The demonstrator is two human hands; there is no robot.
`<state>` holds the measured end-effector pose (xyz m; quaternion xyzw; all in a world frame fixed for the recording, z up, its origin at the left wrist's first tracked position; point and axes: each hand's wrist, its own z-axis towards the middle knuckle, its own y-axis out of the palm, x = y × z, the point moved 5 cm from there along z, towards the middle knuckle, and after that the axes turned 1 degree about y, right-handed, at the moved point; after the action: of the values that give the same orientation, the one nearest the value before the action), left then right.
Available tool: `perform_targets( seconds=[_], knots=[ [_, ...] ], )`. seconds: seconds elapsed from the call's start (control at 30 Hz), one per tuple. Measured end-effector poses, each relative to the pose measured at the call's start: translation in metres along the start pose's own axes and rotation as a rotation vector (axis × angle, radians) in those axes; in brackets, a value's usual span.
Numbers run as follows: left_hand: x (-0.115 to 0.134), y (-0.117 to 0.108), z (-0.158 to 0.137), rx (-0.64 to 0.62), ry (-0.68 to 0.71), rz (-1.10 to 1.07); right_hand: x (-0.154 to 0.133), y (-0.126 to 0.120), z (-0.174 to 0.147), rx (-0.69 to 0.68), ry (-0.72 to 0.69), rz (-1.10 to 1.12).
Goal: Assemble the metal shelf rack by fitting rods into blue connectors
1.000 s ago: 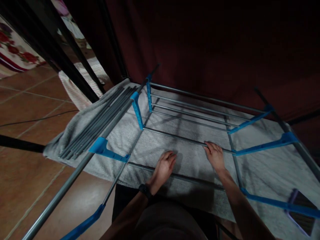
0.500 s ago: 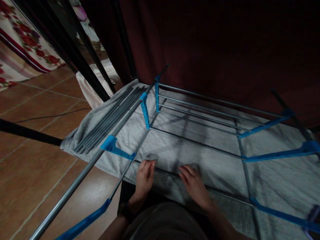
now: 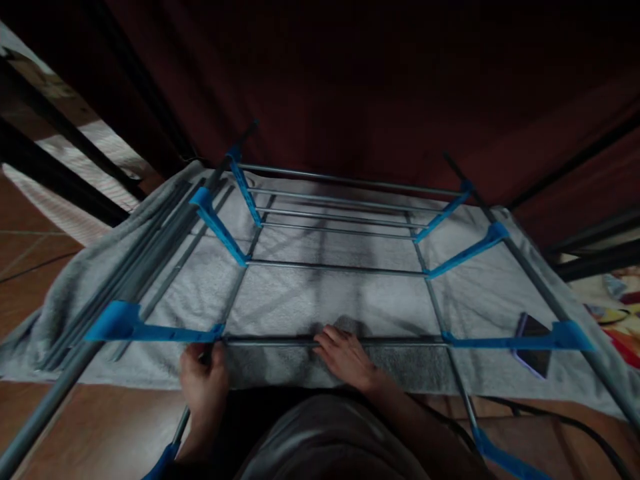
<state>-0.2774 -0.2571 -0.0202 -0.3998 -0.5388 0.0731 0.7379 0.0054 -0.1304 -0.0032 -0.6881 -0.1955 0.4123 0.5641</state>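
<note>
A rack frame of grey metal tubes and blue plastic brackets stands in front of me. My left hand (image 3: pixel 204 380) is closed around the thin side tube (image 3: pixel 183 423), just below the front left blue bracket (image 3: pixel 170 333). Near the middle of the front crossbar (image 3: pixel 280 341), my right hand (image 3: pixel 347 359) has its fingers curled over the bar. The crossbar runs between the left bracket and the front right blue bracket (image 3: pixel 515 342). Further back, several thin crossbars (image 3: pixel 335 269) join the two sides.
A grey blanket (image 3: pixel 290 303) lies under the frame, with several loose grey tubes (image 3: pixel 120 267) at the left. On the right is a phone (image 3: pixel 534 343). Behind hangs a dark red curtain (image 3: pixel 350 87). Tiled floor (image 3: pixel 100 413) shows at the lower left.
My view has swung to the right, bringing the phone into full view. My left hand has moved from the front crossbar to the side tube; my right hand stays at the crossbar.
</note>
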Motion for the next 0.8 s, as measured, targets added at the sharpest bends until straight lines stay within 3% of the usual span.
perform_targets(
  seconds=[0.13,0.4,0.63,0.8],
  knots=[
    [0.004,-0.004,0.008,-0.008,-0.056,-0.031,-0.001,-0.003,0.0,0.005,0.006,0.008],
    [-0.001,-0.003,0.001,-0.107,0.017,-0.162,0.009,0.003,-0.007,0.129,-0.003,0.016],
    [-0.002,0.002,-0.002,0.034,-0.033,-0.119,0.011,0.005,-0.009,0.094,0.003,0.002],
    [0.002,0.007,0.003,0.047,-0.068,-0.168,0.011,0.001,-0.006,0.014,0.03,0.005]
  ],
)
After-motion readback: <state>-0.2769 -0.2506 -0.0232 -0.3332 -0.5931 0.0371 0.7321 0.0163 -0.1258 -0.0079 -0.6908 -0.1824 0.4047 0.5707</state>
